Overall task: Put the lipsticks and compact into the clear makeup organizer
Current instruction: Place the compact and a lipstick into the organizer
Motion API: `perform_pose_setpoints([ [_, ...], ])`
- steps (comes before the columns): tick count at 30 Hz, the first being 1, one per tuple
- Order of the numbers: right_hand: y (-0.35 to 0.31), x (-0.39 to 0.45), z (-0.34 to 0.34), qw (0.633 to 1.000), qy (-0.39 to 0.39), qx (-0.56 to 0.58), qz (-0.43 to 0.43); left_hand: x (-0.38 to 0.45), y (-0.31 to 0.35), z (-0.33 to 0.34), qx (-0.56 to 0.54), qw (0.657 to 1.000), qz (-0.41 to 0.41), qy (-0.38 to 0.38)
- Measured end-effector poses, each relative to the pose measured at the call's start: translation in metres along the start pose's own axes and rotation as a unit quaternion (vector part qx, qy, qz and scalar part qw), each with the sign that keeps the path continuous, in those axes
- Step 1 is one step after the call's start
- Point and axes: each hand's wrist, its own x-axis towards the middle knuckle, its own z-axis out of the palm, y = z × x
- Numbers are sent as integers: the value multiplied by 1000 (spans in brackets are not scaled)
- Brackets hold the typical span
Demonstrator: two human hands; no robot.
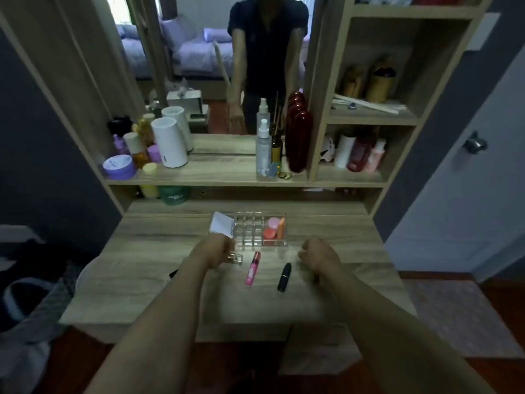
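The clear makeup organizer (250,233) stands on the wooden vanity top, with pink and orange items (273,229) in its right compartment. A white card (221,224) leans against its left side. In front of it lie a pink lipstick (252,268) and a black lipstick (284,277), both flat on the wood. My left hand (218,250) is closed around a small clear-and-gold object (235,258) just left of the pink lipstick. My right hand (318,253) is a loose fist to the right of the black lipstick, holding nothing that I can see.
A shelf behind holds a purple jar (119,166), white canisters (170,145), spray bottles (263,149) and a dark red bottle (298,140). A mirror reflects a person. Cubbies at right hold more bottles. A door (474,143) is at far right.
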Motion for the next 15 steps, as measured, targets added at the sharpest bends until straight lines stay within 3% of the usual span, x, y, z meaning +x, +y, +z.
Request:
perform_pose_setpoints([
  [4,-3,9,7,999,13,23,35,-2,-15,7,-2,999,-52,-15],
  [15,-68,23,59,998,42,39,4,11,-32,39,83,996,9,10],
])
